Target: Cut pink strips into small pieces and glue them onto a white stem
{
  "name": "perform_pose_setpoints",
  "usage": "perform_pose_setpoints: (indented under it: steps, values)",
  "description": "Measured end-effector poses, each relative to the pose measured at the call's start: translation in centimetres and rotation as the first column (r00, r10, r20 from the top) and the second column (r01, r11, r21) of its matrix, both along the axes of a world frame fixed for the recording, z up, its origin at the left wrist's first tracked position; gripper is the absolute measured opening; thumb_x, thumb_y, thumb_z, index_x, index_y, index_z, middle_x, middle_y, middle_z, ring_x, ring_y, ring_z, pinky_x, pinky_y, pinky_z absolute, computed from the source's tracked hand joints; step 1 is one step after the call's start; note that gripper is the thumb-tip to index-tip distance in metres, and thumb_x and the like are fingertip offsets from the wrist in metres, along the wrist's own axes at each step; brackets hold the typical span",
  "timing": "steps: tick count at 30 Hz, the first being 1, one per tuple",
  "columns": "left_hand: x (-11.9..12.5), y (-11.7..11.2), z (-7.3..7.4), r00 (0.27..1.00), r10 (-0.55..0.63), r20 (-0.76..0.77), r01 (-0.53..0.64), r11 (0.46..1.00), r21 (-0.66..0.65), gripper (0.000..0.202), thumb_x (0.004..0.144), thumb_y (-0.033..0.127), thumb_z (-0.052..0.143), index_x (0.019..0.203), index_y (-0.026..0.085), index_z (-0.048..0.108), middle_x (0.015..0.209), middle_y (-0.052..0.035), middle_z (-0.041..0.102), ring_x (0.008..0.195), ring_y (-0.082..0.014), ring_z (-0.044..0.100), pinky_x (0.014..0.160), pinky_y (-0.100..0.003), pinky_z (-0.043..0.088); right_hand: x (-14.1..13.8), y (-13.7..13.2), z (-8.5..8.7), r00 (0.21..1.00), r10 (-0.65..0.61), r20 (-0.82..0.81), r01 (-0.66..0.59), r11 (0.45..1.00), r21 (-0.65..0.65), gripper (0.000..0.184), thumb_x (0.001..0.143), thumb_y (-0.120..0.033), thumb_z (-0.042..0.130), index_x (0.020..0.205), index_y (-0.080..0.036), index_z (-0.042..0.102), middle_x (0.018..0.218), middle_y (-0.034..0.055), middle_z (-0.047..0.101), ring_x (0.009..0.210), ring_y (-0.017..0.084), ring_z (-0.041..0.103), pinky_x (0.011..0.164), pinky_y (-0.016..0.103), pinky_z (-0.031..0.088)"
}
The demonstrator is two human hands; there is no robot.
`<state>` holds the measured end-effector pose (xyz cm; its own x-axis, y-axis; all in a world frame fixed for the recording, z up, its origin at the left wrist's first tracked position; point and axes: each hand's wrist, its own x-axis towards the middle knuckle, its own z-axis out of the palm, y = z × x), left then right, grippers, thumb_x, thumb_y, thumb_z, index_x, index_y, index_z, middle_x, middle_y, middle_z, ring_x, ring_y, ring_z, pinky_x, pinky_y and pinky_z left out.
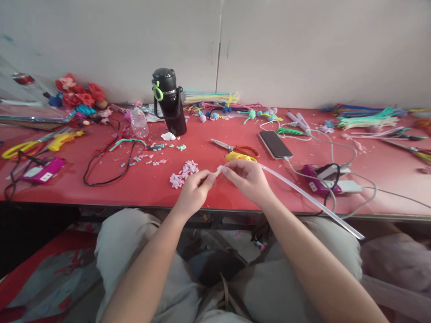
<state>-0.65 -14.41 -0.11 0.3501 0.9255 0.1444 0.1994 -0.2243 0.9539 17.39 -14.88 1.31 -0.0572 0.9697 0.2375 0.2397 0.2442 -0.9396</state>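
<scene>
My right hand (247, 177) is closed around the near end of a long white pipe cleaner (310, 199) that runs off to the right past the table's front edge. My left hand (197, 186) pinches the tip of that same pipe cleaner, the two hands almost touching above the red table (151, 188). A small heap of pink cut pieces (184, 172) lies just left of my left hand. Yellow-and-red-handled scissors (237, 151) rest right behind my right hand.
A black flask (170, 102) stands at the back, a clear small bottle (139, 122) beside it. A phone (275, 144) on a cable, a magenta device (318, 176), black cord (107, 166), bundles of coloured pipe cleaners (367, 119) and red flowers (79, 94) lie around.
</scene>
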Motion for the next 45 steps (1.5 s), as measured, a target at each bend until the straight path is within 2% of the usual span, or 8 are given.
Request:
perform_pose_setpoints:
  steps: [6,9,15,23,29,36,40,45]
  values:
    - [-0.1,0.1,-0.1,0.999,0.043,-0.002,-0.044,0.999,-0.003,0.037,0.098,0.051,0.047,0.088,0.017,0.059,0.063,0.0040,0.041,0.057,-0.0098,0.038,0.057,-0.026,0.032,0.2,0.1,-0.4,0.999,0.032,-0.030,-0.033,0.999,-0.018,0.031,0.090,-0.048,0.060,0.083,-0.018,0.068,0.074,0.0040,0.069,0.066,0.015,0.061,0.063,0.029,0.048]
    - [-0.2,0.4,-0.3,0.990,0.139,0.004,-0.139,0.990,-0.007,0.039,0.098,0.052,0.045,0.088,0.017,0.060,0.061,0.0041,0.040,0.055,-0.0099,0.038,0.056,-0.026,0.033,0.7,-0.4,-0.8,0.988,-0.009,0.154,0.010,1.000,-0.008,0.035,0.092,-0.047,0.055,0.071,-0.020,0.057,0.062,-0.0003,0.057,0.056,0.013,0.049,0.056,0.029,0.040]
    - [-0.6,1.0,-0.7,0.976,0.215,0.022,-0.215,0.977,-0.003,0.038,0.099,0.048,0.042,0.077,0.019,0.052,0.062,0.0029,0.042,0.053,-0.0099,0.039,0.051,-0.025,0.031,3.0,-1.6,-1.9,0.731,-0.065,0.679,0.155,0.985,-0.072,0.063,0.089,-0.062,0.054,0.047,-0.023,0.029,0.043,-0.0017,0.034,0.042,0.011,0.027,0.045,0.031,0.021]
    - [-0.7,1.0,-0.4,0.977,0.207,-0.052,-0.205,0.978,0.041,0.042,0.098,0.052,0.042,0.073,0.020,0.050,0.065,-0.0005,0.055,0.053,-0.0104,0.043,0.056,-0.026,0.037,5.2,-0.6,-2.5,0.531,-0.219,0.818,0.432,0.901,-0.038,0.054,0.081,-0.074,0.056,0.061,-0.024,0.051,0.061,0.0034,0.057,0.054,0.018,0.049,0.051,0.031,0.028]
    - [-1.0,1.0,-0.4,0.971,0.205,-0.124,-0.204,0.979,0.024,0.047,0.097,0.056,0.041,0.070,0.019,0.050,0.068,-0.0040,0.063,0.054,-0.0116,0.048,0.055,-0.026,0.038,4.5,1.7,-4.2,0.616,-0.267,0.741,0.406,0.914,-0.008,0.046,0.079,-0.067,0.061,0.078,-0.021,0.059,0.080,0.0083,0.064,0.069,0.022,0.057,0.058,0.031,0.032]
    - [-1.6,1.5,-0.8,0.972,0.203,-0.118,-0.202,0.979,0.022,0.046,0.096,0.056,0.043,0.071,0.019,0.053,0.070,-0.0057,0.065,0.054,-0.0122,0.046,0.055,-0.027,0.037,3.3,2.2,-4.2,0.973,-0.100,0.210,0.120,0.989,-0.085,0.035,0.082,-0.051,0.062,0.087,-0.016,0.062,0.074,0.0032,0.063,0.065,0.017,0.056,0.060,0.030,0.042]
    - [-1.9,1.9,-1.0,0.961,0.233,-0.150,-0.223,0.971,0.081,0.045,0.096,0.055,0.043,0.070,0.020,0.053,0.065,-0.0043,0.060,0.058,-0.0141,0.048,0.056,-0.026,0.037,2.2,0.8,-2.6,1.000,0.010,-0.017,-0.012,0.993,-0.118,0.040,0.084,-0.056,0.062,0.088,-0.016,0.062,0.072,0.0034,0.064,0.062,0.015,0.058,0.062,0.030,0.048]
    - [-2.0,2.0,-1.1,0.949,0.253,-0.187,-0.232,0.965,0.126,0.045,0.097,0.054,0.042,0.071,0.020,0.055,0.061,-0.0019,0.053,0.059,-0.0153,0.051,0.057,-0.026,0.037,2.0,0.0,-3.0,0.997,0.066,-0.032,-0.069,0.994,-0.088,0.040,0.086,-0.057,0.063,0.086,-0.017,0.062,0.069,0.0013,0.061,0.061,0.013,0.057,0.060,0.028,0.048]
